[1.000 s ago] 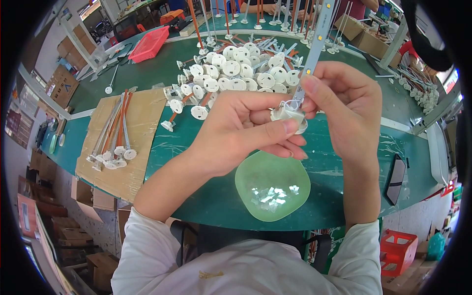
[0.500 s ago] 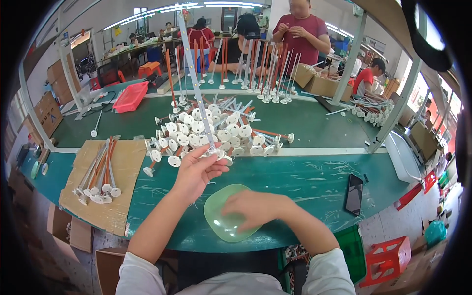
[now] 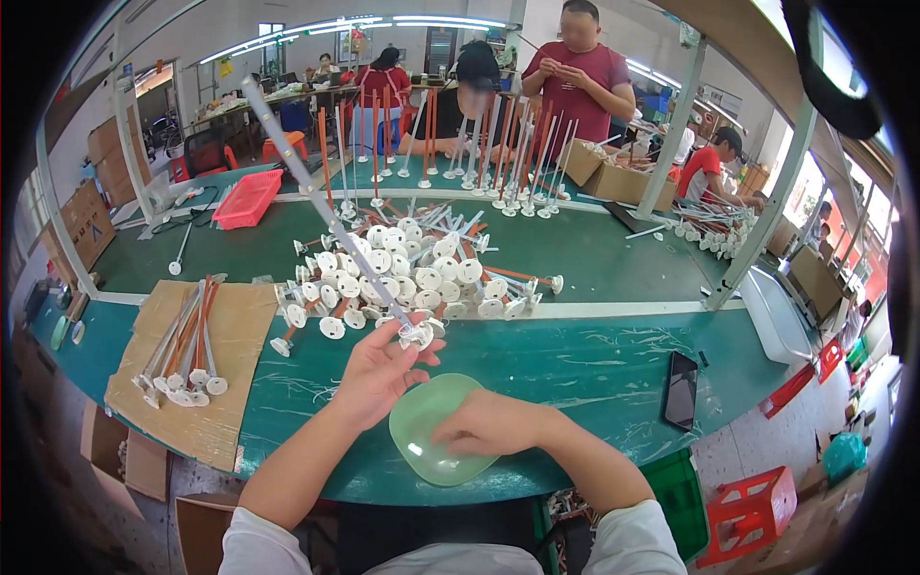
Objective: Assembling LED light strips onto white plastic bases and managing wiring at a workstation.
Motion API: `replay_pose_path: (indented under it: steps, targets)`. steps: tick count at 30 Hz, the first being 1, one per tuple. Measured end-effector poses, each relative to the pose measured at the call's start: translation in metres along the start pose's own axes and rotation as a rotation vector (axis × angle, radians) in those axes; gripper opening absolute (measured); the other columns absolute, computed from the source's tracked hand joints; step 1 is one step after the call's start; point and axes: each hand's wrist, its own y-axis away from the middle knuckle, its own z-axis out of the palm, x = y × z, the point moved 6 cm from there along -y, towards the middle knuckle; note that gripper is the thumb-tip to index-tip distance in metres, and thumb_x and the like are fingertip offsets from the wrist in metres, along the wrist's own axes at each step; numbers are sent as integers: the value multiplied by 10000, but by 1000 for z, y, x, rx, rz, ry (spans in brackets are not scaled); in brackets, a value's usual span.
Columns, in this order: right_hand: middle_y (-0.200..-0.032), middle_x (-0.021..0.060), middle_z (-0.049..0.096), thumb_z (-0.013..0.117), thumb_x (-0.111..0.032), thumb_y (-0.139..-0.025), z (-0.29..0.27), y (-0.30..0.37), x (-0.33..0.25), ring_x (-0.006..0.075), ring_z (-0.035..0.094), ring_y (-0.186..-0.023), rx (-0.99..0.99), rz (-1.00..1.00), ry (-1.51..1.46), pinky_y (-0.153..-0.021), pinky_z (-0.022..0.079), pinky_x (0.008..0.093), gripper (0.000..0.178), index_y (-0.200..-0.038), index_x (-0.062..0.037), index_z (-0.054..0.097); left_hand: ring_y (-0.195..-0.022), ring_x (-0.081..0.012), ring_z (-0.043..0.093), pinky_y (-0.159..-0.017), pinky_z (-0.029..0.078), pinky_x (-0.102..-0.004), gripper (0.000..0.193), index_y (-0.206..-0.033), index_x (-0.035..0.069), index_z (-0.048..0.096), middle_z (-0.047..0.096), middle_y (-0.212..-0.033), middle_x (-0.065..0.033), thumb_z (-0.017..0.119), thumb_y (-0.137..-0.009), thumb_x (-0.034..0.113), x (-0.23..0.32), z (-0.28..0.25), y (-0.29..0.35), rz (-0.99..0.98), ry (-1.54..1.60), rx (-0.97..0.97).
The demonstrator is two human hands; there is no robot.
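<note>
My left hand is closed around the white round base of an LED light stick. The pale strip, dotted with small lights, leans up and to the left. Inside a shallow light-green bowl my right hand reaches down with bent fingers. Its fingertips are smeared by motion, and I cannot see what they touch. Just past my left hand lies a heap of similar sticks, their white round bases mostly facing me.
Several sticks lie on cardboard at left. A black phone rests at right. More sticks stand upright at the back, near a red basket. A co-worker in dark red stands across the table.
The LED stick has tipped further left, and my left hand has shifted slightly nearer to me. My right hand stays in the bowl. The whole view has shifted a little.
</note>
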Motion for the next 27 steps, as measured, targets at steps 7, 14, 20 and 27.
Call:
replay_pose_path:
  steps: [7, 14, 20, 27]
  targets:
    - [-717, 86, 656, 679, -77, -750, -4, 4, 6, 258, 627, -657, 63, -37, -79, -655, 493, 356, 59, -799, -44, 676, -990, -181, 609, -764, 519, -308, 476, -1380, 57, 394, 617, -1155, -157, 556, -933, 43, -4, 4, -1, -14, -104, 34]
    - [-788, 79, 684, 693, -99, -774, -17, 8, 3, 234, 645, -711, 151, -93, -112, -665, 507, 321, 71, -813, -43, 713, -1017, -186, 600, -790, 511, -305, 528, -1414, 59, 367, 619, -1159, -150, 568, -926, 44, 0, 21, -10, 44, -185, 25]
    - [-765, 79, 685, 724, -57, -754, -42, 25, 3, 197, 664, -673, 1061, 21, -357, -605, 519, 292, 122, -873, -35, 716, -1071, -185, 580, -850, 490, -345, 471, -1393, 70, 400, 629, -1151, -113, 555, -954, 141, 2, 47, -20, 174, 22, 129]
    - [-872, 115, 673, 709, 13, -735, -31, 23, -26, 230, 656, -750, 1112, -217, 225, -648, 512, 295, 137, -870, -9, 710, -1054, -158, 584, -923, 471, -328, 452, -1391, 82, 393, 610, -1183, -129, 529, -971, 178, -7, 65, -14, 241, 120, 112]
